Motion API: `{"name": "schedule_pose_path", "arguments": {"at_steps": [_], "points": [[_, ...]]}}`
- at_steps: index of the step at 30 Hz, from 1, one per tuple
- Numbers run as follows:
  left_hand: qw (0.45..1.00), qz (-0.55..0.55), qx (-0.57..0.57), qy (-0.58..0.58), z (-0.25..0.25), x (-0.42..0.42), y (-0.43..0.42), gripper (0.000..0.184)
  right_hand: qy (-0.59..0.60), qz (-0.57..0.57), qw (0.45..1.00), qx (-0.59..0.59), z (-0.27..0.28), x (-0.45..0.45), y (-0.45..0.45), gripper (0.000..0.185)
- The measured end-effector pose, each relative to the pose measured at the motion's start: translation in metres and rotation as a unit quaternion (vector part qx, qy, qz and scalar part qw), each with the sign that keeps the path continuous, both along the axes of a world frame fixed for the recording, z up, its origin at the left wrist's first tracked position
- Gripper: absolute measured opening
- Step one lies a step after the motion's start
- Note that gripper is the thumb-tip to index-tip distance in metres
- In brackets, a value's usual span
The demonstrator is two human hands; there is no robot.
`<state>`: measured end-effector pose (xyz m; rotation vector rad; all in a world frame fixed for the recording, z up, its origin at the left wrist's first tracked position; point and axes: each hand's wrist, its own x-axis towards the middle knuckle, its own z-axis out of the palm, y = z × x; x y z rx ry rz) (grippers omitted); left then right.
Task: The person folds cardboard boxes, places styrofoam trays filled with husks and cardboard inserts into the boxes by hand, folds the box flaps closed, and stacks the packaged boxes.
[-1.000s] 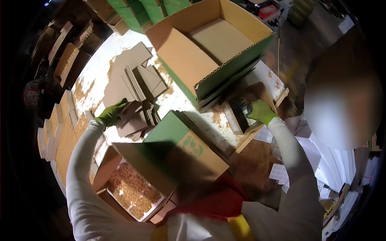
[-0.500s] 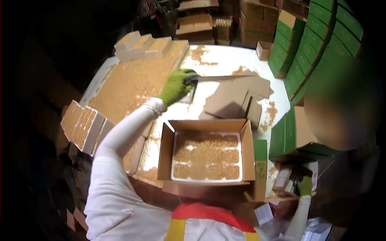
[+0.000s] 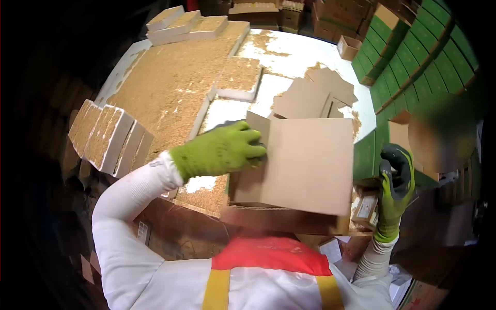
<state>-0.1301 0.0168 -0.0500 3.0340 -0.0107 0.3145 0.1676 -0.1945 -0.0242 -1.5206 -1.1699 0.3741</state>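
Note:
A brown carton [image 3: 281, 219] stands at the table's near edge. A flat cardboard sheet [image 3: 310, 165] with a creased left part lies over most of its top and hides what is inside. My left hand [image 3: 222, 150], in a green glove with dark coating, has its fingers curled at the left part of this cardboard. My right hand [image 3: 397, 186], gloved alike, is raised to the right of the carton with thumb and fingers curved apart. I see nothing between them. Below it is a small brown box [image 3: 366, 209] with a white label.
White foam trays [image 3: 240, 94] filled with tan granules cover the table's left side, some stacked. Loose cardboard pieces [image 3: 302, 98] lie behind the carton. Green boxes [image 3: 408, 64] are stacked on the right. Another person [image 3: 444, 139] is close by at the right.
My left hand has come down from the table's middle to the carton, bringing a cardboard sheet over its granule-filled tray. My right hand has risen from the small box. The view has shifted.

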Motion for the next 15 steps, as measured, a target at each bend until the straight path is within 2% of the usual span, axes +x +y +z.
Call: {"name": "schedule_pose_path", "arguments": {"at_steps": [1,2,3,4,5,6,7,8,9,11,12,13,15], "points": [[0.999,0.015,-0.045,0.022,0.001,0.006,0.0,0.012,-0.074,0.048,0.992,0.093,0.011,-0.016,0.016,0.042],[0.999,-0.008,-0.032,-0.015,-0.012,0.014,-0.003,0.011,-0.215,0.151,0.963,0.062,0.024,-0.035,0.037,0.047],[0.999,-0.041,0.002,-0.032,-0.029,0.014,-0.007,0.011,-0.39,0.237,0.889,-0.036,0.038,-0.049,0.053,0.057],[0.995,-0.073,0.036,-0.052,-0.045,0.015,-0.01,0.011,-0.433,0.279,0.851,-0.102,0.015,-0.056,0.066,0.06],[0.989,-0.116,0.081,-0.047,-0.053,0.012,-0.015,0.012,-0.538,0.27,0.789,-0.126,-0.032,-0.047,0.069,0.07],[0.993,-0.095,0.056,0.045,-0.051,0.011,-0.018,0.016,-0.539,0.313,0.691,-0.366,-0.029,-0.058,0.082,0.078],[0.988,-0.073,0.03,0.135,-0.048,0.012,-0.017,0.025,-0.524,0.323,0.682,-0.395,-0.043,-0.052,0.081,0.086],[0.974,-0.05,0.007,0.222,-0.044,0.015,-0.01,0.035,-0.486,0.329,0.732,-0.347,-0.049,-0.039,0.078,0.087],[0.968,-0.04,-0.03,0.247,-0.031,0.018,-0.002,0.037,-0.446,0.336,0.774,-0.298,-0.051,-0.028,0.079,0.088],[0.946,-0.026,-0.123,0.3,-0.012,0.024,0.002,0.042,-0.476,0.349,0.754,-0.287,-0.06,-0.024,0.089,0.088],[0.983,-0.034,-0.084,0.159,-0.037,0.022,-0.002,0.049,-0.478,0.355,0.751,-0.286,-0.066,-0.028,0.086,0.087],[0.979,-0.013,-0.008,0.204,-0.064,0.03,-0.015,0.057,-0.504,0.305,0.75,-0.302,-0.067,-0.035,0.086,0.082],[0.971,0.043,0.032,0.234,-0.039,0.045,-0.041,0.06,-0.442,0.321,0.788,-0.284,-0.068,-0.025,0.092,0.069]]}}
